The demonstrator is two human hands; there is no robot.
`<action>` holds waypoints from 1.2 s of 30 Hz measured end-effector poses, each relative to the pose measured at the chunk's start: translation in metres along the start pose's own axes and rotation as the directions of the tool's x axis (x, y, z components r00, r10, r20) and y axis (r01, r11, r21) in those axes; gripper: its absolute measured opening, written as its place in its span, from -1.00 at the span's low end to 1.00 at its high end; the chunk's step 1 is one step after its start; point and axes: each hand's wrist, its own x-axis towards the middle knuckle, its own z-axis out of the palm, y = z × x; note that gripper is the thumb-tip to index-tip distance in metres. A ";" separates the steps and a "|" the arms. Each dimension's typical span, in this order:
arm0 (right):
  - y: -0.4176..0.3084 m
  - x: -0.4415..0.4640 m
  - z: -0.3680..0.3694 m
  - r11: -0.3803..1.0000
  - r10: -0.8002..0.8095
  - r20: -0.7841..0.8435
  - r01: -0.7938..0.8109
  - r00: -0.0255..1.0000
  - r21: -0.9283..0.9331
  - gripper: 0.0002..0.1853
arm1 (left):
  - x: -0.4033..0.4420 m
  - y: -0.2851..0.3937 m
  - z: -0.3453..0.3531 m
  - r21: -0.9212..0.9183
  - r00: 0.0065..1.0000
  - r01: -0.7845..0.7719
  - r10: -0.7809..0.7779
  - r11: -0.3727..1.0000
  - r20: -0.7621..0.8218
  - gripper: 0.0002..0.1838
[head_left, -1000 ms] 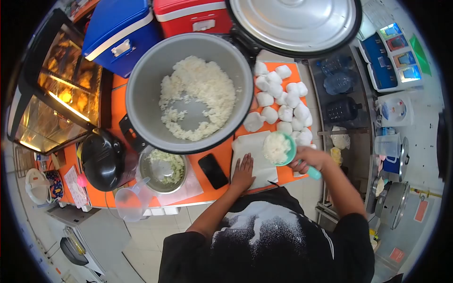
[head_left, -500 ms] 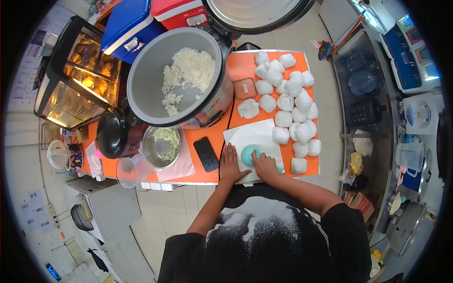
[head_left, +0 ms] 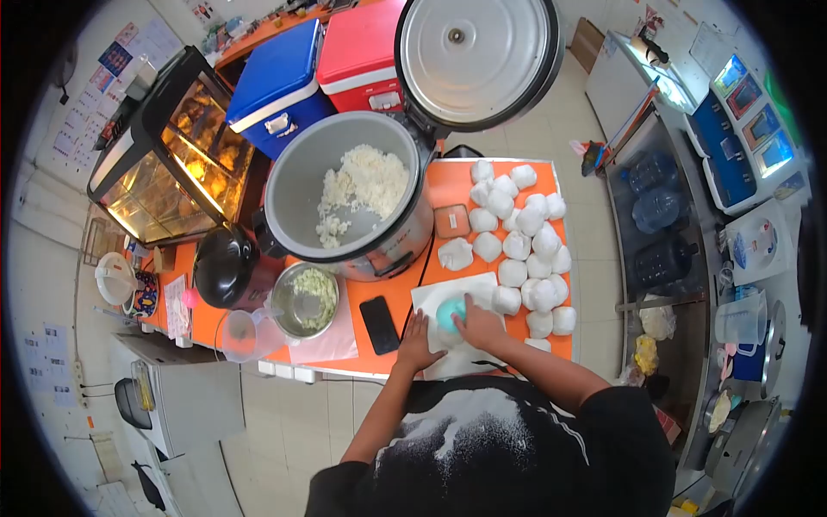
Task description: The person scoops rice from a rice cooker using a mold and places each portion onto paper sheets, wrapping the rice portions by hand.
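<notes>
On the white paper sheet (head_left: 428, 296) lies a small round turquoise bowl (head_left: 449, 315). My right hand (head_left: 481, 326) grips its right edge, with thumb and fingers bent against it. My left hand (head_left: 418, 345) rests flat at the sheet's left side, fingers stretched out, holding nothing. Several white wrapped bundles (head_left: 517, 246) are crowded together to the right of the paper. A black phone (head_left: 379, 325) lies left of my left hand. What is inside or under the turquoise bowl cannot be seen.
A large open rice cooker (head_left: 284, 202) with white rice (head_left: 370, 181) stands behind, its lid (head_left: 478, 60) raised. Left are a steel bowl (head_left: 289, 323) of pale green shreds, a clear jug (head_left: 241, 336) and a lit food warmer (head_left: 172, 155). A flat container (head_left: 451, 221) sits beside the bundles.
The camera has tilted up, so the table appears lower in view. My right hand has shifted from the top of the turquoise bowl towards its right edge. My left hand stays on the paper.
</notes>
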 end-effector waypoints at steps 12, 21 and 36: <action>0.090 0.066 -0.064 0.982 -0.016 -0.811 -0.142 0.584 -0.122 -0.27 | 0.086 -0.020 -0.019 -0.307 0.905 0.123 -0.234 0.944 -0.356 -0.78; 0.048 0.007 0.023 0.933 0.088 -0.353 0.047 0.931 0.357 -0.39 | -0.004 0.026 0.026 -0.175 0.882 -0.362 0.275 0.916 -0.384 -0.73; 0.088 -0.042 0.057 0.985 -0.170 0.115 0.169 0.979 0.017 -0.29 | 0.027 0.012 0.010 0.163 0.818 -0.108 0.181 0.981 -0.547 -0.54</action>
